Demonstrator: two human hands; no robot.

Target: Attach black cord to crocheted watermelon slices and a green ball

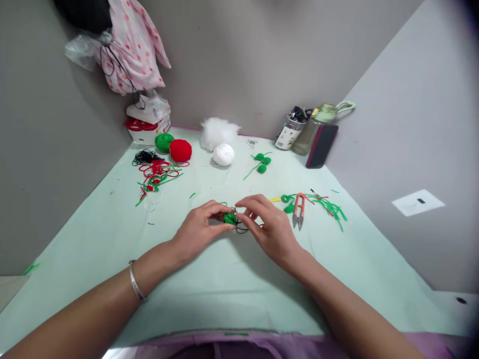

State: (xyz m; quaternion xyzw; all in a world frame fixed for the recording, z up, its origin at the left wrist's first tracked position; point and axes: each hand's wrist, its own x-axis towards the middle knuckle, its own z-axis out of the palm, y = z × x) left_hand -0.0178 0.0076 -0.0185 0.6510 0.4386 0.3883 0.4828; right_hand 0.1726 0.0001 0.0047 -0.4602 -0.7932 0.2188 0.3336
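Between thumb and fingers, my left hand (202,223) grips a small green yarn piece (229,218) with black strands on it. My right hand (267,222) is close beside it, thumb and forefinger pinched near the black yarn (241,230) that trails off the piece. Whatever lies between the right fingertips is too small to make out. Just right of that hand are orange-handled thread snips (299,209), small green crocheted pieces (289,208) and a bundle of green yarn ends (333,207).
Behind my hands sit a white yarn ball (223,155), fluffy stuffing (219,132), a red yarn ball (180,150) and a green yarn ball (163,142). Tangled red yarn (157,172) lies left. A phone (322,146) leans against a bottle (305,134) beside a pen cup (289,133).
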